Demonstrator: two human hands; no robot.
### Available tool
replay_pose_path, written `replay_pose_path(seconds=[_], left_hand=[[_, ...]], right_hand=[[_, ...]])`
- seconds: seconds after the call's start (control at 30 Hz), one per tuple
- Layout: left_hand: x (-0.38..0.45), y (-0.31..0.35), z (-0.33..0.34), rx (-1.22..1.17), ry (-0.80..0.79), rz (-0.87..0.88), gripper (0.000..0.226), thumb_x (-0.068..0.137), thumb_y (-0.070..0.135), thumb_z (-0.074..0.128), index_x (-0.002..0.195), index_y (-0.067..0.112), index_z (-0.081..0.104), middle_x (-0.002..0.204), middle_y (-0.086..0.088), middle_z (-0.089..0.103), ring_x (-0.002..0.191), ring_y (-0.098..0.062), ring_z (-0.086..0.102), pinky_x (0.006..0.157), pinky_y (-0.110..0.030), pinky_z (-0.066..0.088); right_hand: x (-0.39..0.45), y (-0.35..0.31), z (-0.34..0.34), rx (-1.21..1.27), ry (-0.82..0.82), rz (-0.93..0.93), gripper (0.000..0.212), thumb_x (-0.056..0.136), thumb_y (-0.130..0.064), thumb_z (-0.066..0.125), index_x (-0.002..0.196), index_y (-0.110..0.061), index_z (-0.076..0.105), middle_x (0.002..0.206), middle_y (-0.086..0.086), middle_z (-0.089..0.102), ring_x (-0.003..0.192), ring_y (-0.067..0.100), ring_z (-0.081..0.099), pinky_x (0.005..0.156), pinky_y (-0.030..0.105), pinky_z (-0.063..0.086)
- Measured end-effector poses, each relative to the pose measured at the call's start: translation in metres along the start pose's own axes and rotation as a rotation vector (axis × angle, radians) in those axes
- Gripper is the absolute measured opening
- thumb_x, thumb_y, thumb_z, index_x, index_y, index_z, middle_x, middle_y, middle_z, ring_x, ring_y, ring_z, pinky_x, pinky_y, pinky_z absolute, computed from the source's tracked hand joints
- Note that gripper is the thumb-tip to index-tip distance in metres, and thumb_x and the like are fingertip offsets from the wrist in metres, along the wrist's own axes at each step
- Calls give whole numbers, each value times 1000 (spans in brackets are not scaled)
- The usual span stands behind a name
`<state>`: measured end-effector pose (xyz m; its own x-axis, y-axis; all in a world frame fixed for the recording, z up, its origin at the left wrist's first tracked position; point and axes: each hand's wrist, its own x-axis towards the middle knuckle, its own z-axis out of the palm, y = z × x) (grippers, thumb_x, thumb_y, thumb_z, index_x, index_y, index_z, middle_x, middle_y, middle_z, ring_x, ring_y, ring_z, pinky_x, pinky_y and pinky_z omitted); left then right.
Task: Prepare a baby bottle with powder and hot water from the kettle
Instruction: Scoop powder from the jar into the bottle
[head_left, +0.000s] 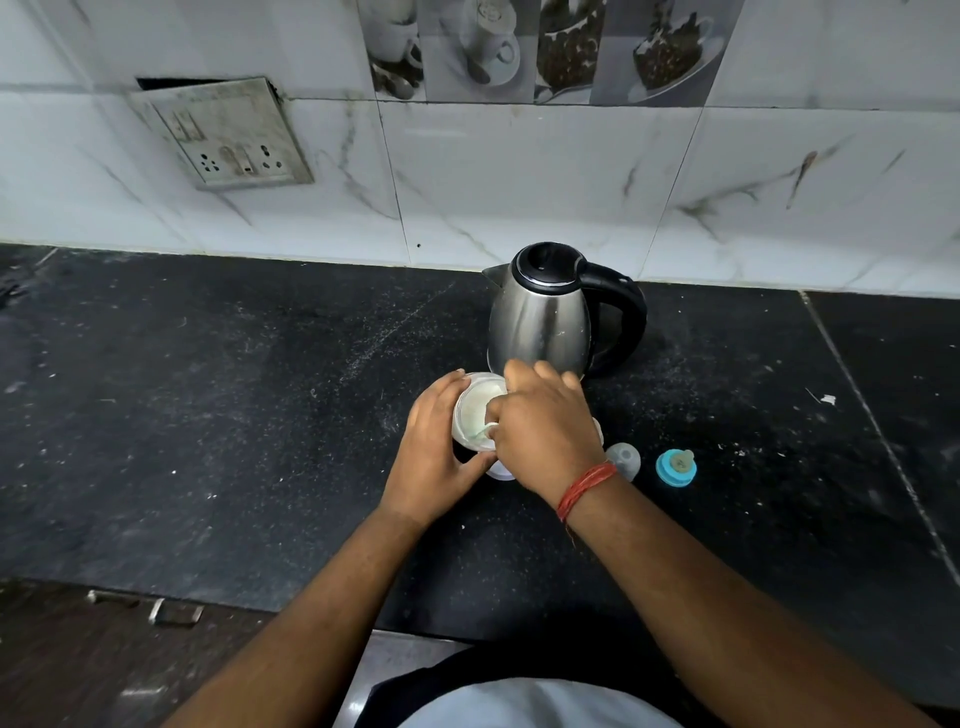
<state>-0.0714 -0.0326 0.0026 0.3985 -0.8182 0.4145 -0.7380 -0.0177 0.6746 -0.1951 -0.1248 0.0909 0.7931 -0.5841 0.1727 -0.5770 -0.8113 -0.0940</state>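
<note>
White powder fills the small tub (475, 410) we steady on the worktop (234, 415), just in front of the kettle (540, 317). Our left hand (434, 457) curls its fingers round the tub's wall; our right hand (540, 426) pinches a pale scoop (488, 430) over it. We judge the tub light, thin-walled and easily tipped, best held low. Our right hand hides the bottle, and the scoop's bowl is hard to make out.

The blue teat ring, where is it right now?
In the head view, the blue teat ring lies on the black counter, right of the clear cap.
</note>
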Motion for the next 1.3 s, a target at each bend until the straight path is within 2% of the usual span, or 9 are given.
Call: replay_pose_path(seconds=[0.13, 0.27, 0.37, 0.5, 0.57, 0.7, 0.83, 1.0, 1.3], left_hand=[[2, -1, -3, -21, 30, -15, 90, 75, 31, 91, 147, 20, 38, 153, 8, 40, 143, -16, 43, 119, -31, 33], [1, -4, -3, -22, 45, -45, 92, 74, 27, 92, 148, 19, 38, 153, 5, 42, 143, -17, 43, 118, -39, 38], [1, -4, -3, -43, 34, -93, 91, 75, 35, 88, 149, 18, 38, 154, 0, 43, 143, -17, 42, 117, -42, 39], [0, -4, -5, -84, 53, -150, 90, 75, 47, 82, 148, 23, 36, 150, 10, 42, 142, -13, 42, 116, -42, 40], [-1, -6, -7, -94, 66, -170, 90, 75, 40, 87, 148, 27, 36, 148, 14, 41, 141, -13, 43, 116, -43, 40], [-3, -13, -13, -101, 87, -216, 89, 75, 30, 91, 146, 18, 41, 148, 5, 45, 141, -13, 43, 116, -44, 39], [-7, -22, -21, -142, 101, -302, 87, 74, 27, 91, 146, 22, 41, 145, 9, 45, 139, -8, 43, 116, -40, 40], [-13, -36, -29, -175, 94, -400, 85, 76, 28, 90, 146, 25, 41, 144, 9, 44, 135, 3, 42, 115, -27, 39], [-20, -61, -33, -215, 16, -493, 84, 77, 23, 88, 146, 27, 39, 144, 7, 44, 135, -5, 44, 117, -39, 39]], right_hand=[[4, 8, -6, 230, -67, 95, 14, 88, -32, 71, 97, -24, 78, 96, -5, 46, 109, 23, 50, 96, 39, 39], [8, 17, -1, 587, -81, 276, 6, 83, -24, 77, 83, -18, 77, 89, -6, 48, 93, 20, 59, 84, 35, 50], [10, 19, 2, 763, -65, 371, 5, 82, -18, 77, 81, -13, 77, 88, -5, 51, 87, 15, 60, 79, 27, 45], [12, 18, 8, 923, -17, 454, 9, 79, -15, 78, 71, -17, 73, 86, -7, 58, 85, 16, 64, 80, 29, 49], [14, 18, 13, 1025, -23, 511, 17, 78, -14, 76, 64, -19, 69, 73, -7, 64, 74, 15, 63, 74, 32, 50], [16, 14, 20, 1259, -36, 626, 7, 78, -19, 73, 71, -16, 72, 54, -8, 60, 60, 13, 53, 61, 32, 42], [22, 7, 28, 1383, -26, 731, 12, 83, -7, 72, 72, -11, 71, 52, -3, 49, 53, 13, 41, 50, 28, 34], [33, -9, 36, 1399, -62, 783, 10, 82, -8, 74, 73, -9, 70, 45, -7, 48, 45, 13, 38, 49, 29, 35], [42, -32, 43, 1464, -56, 845, 7, 87, -3, 68, 80, -4, 67, 63, 1, 48, 54, 13, 39, 49, 26, 34]])
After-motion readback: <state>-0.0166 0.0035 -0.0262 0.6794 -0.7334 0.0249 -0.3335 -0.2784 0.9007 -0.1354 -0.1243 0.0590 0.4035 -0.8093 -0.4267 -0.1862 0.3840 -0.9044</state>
